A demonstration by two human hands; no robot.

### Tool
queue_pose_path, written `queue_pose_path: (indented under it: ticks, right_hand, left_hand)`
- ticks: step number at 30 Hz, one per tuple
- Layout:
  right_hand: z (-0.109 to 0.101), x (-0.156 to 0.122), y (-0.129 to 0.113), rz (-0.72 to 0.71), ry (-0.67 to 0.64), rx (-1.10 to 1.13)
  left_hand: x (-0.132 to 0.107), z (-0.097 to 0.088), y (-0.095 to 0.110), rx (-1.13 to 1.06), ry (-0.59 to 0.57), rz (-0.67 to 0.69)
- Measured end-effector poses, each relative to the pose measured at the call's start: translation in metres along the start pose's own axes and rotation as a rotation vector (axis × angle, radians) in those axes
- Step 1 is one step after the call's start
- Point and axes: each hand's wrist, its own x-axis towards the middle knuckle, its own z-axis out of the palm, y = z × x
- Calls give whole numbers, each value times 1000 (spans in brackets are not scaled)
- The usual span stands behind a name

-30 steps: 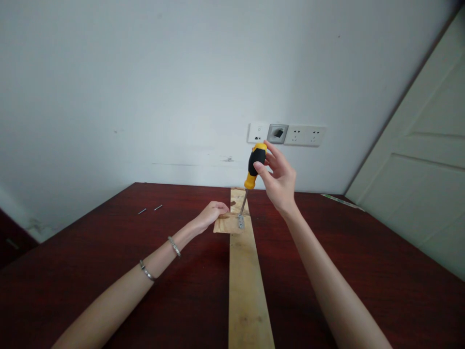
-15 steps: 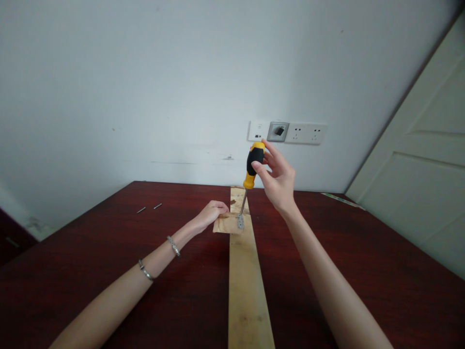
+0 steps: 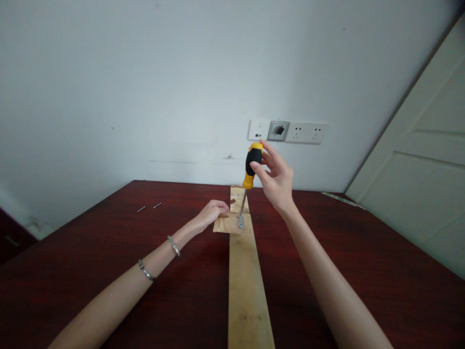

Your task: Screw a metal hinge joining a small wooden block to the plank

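"What sort of place was it?"
"A plain indoor room, by the look of it; whether home or office could not be told."
"What showed that?"
"A scuffed white wall [image 3: 163, 87] with a row of sockets [image 3: 288, 132], a pale panelled door [image 3: 432, 145] at the right, and a dark red wooden tabletop [image 3: 381, 252] against the wall."

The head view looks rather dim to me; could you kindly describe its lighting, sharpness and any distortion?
In the head view, soft, dim light leaves the plain white wall brightest near its middle; in the head view, the white panelled door leans, likely from wide-angle distortion; in the head view, the small grey metal plate looks too soft for fine detail.
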Motion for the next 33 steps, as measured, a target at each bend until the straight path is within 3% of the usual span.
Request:
queue_pose_path:
  ticks: [22,33]
  right_hand:
    - [3,-1,-9,39,24,3]
    - [4,-1,-6,-19,44,-89]
  left_hand:
    - [-2,5,1,38,-6,6]
    - [-3,6,0,56,-24,11]
